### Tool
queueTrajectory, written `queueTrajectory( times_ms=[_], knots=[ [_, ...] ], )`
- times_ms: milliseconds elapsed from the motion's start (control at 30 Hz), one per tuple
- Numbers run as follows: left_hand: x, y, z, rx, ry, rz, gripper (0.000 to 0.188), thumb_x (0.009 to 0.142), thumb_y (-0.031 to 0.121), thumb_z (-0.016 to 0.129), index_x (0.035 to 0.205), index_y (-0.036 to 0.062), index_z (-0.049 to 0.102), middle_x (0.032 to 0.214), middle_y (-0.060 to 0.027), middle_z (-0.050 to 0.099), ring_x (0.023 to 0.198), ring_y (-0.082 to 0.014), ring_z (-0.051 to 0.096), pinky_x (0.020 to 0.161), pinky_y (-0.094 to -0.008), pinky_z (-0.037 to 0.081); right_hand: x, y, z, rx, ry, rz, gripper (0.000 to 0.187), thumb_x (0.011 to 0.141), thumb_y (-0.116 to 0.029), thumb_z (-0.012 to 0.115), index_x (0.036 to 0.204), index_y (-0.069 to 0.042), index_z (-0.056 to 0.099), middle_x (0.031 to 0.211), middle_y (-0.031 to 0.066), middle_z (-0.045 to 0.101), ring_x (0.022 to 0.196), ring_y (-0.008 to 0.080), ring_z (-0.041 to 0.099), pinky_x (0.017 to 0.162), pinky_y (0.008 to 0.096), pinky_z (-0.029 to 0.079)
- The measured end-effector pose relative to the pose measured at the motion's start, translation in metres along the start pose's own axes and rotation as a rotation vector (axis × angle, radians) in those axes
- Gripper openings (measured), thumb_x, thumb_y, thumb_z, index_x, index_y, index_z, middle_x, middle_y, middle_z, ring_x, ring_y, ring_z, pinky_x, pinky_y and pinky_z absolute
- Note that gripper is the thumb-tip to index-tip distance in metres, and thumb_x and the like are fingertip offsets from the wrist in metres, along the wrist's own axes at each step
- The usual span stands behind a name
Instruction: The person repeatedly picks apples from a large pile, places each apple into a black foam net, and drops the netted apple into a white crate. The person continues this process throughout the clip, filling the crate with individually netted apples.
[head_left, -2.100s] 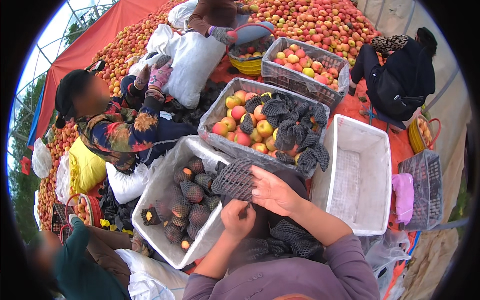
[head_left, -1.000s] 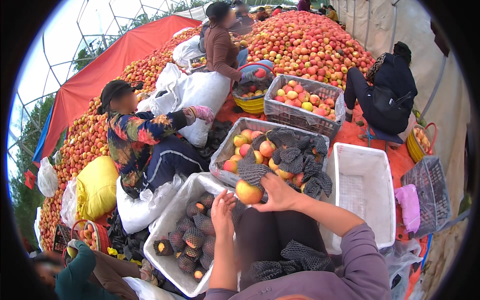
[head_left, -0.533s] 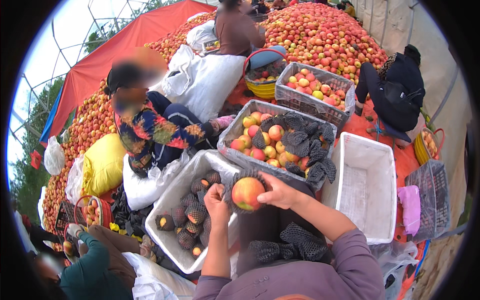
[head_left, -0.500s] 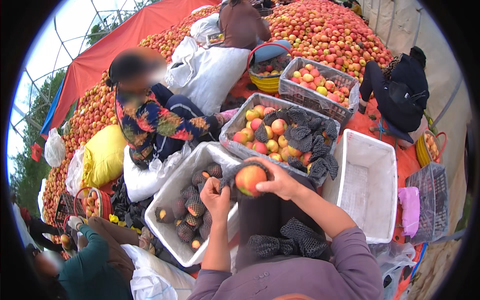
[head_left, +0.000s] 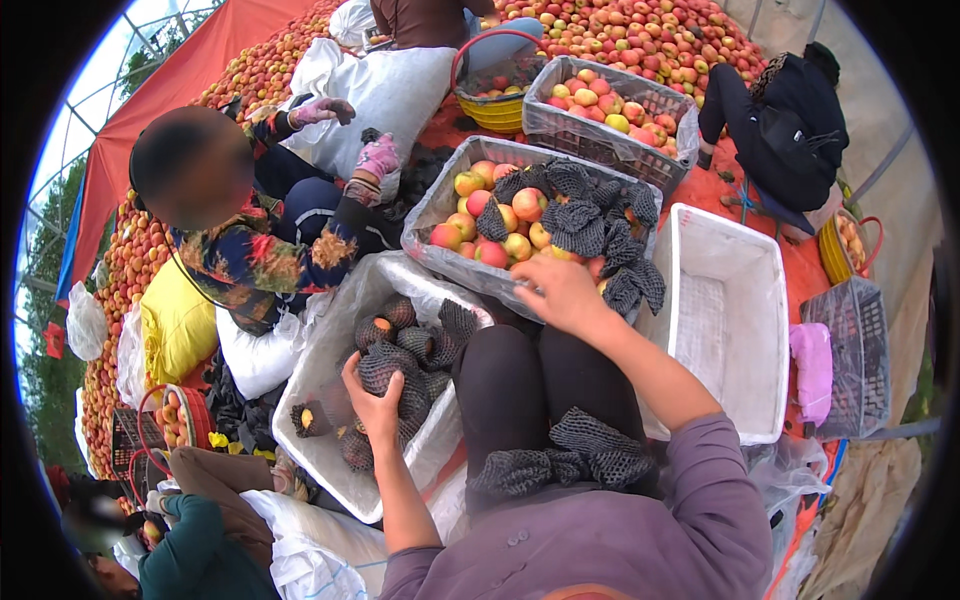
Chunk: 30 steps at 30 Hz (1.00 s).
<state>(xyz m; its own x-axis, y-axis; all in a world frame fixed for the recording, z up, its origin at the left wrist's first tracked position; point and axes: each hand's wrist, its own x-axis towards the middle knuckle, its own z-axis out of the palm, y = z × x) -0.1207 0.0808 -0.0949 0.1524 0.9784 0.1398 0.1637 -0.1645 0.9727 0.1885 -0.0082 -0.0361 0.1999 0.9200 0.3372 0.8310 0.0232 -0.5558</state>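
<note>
So the left hand (head_left: 376,408) is down in the plastic-lined white crate (head_left: 440,430), around the near side of a netted apple (head_left: 383,362). Thumb and fingers are curved and spread fairly wide, with the apple sitting between them. Honestly can't tell if there's a real grip on it or just a touch. That apple is about mid-crate, on top of a bunch of other apples in black foam nets (head_left: 425,345), which run from near the crate's left corner up toward its far right corner.

The right hand (head_left: 560,292) is palm-down over the near edge of the other lined crate (head_left: 450,264). Its fingers are loosely bent and partly open, nothing visible in them. Can't say if the fingertips are touching anything. In that crate, bare red and yellow apples (head_left: 528,205) fill the left side, and loose black nets (head_left: 585,215) are heaped over the right side, some hanging past the near right corner. A few more nets (head_left: 595,450) lie across the person's lap.

Just right of the lap is another white crate (head_left: 715,300), with a pink bundle (head_left: 811,372) past its right edge. Beyond the left crate's far left corner sits a co-worker in a floral jacket (head_left: 260,255), pink-gloved hand (head_left: 378,158) raised.
</note>
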Motion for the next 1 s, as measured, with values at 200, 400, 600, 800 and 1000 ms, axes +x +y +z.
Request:
queueTrajectory(
  times_ms=[200,400,600,800,1000],
  knots=[
    [0.004,-0.036,0.017,0.873,-0.118,0.280,0.081,0.061,0.025,0.080,0.129,0.0051,0.041,0.121,-0.0186,0.044,0.116,-0.0368,0.041,0.098,-0.0434,0.033,-0.002,0.109,0.022,-0.403,-0.322,0.406,0.022,0.074,-0.025,0.063,0.079,-0.004,0.066,0.079,0.0133,0.065,0.078,0.0311,0.064,0.070,0.0417,0.051],
    [-0.002,0.057,0.088,-0.530,-0.452,-0.178,0.045,0.082,0.004,0.060,0.124,0.0015,0.046,0.095,-0.0044,0.053,0.076,-0.0080,0.051,0.061,-0.0198,0.043,0.000,0.006,-0.016,0.351,0.144,0.206,0.013,0.076,-0.011,0.066,0.086,-0.003,0.063,0.074,0.0096,0.065,0.069,0.0194,0.064,0.065,0.0306,0.050],
    [-0.002,0.082,0.128,-0.634,-0.483,-0.251,0.032,0.084,0.007,0.063,0.114,0.0020,0.052,0.089,-0.0006,0.052,0.077,-0.0059,0.048,0.060,-0.0196,0.041,-0.018,-0.048,-0.011,0.738,-0.076,0.184,0.023,0.077,-0.009,0.069,0.095,0.000,0.059,0.083,0.0028,0.061,0.075,0.0096,0.059,0.064,0.0219,0.049],
    [-0.015,0.079,0.123,-0.653,-0.400,-0.106,0.035,0.074,-0.004,0.068,0.105,0.0021,0.052,0.084,0.0004,0.052,0.067,-0.0046,0.047,0.053,-0.0170,0.037,-0.019,-0.045,-0.002,0.716,-0.101,0.178,0.016,0.077,-0.009,0.066,0.088,0.000,0.057,0.078,0.0057,0.062,0.073,0.0131,0.062,0.067,0.0262,0.050],
    [-0.014,0.078,0.117,-0.699,-0.404,-0.218,0.035,0.073,-0.008,0.057,0.106,0.0036,0.052,0.081,0.0007,0.050,0.065,-0.0048,0.045,0.053,-0.0165,0.036,-0.024,-0.053,0.005,0.577,-0.014,0.047,0.017,0.078,-0.004,0.065,0.089,0.000,0.052,0.082,0.0053,0.057,0.070,0.0122,0.060,0.065,0.0247,0.050]
  ],
)
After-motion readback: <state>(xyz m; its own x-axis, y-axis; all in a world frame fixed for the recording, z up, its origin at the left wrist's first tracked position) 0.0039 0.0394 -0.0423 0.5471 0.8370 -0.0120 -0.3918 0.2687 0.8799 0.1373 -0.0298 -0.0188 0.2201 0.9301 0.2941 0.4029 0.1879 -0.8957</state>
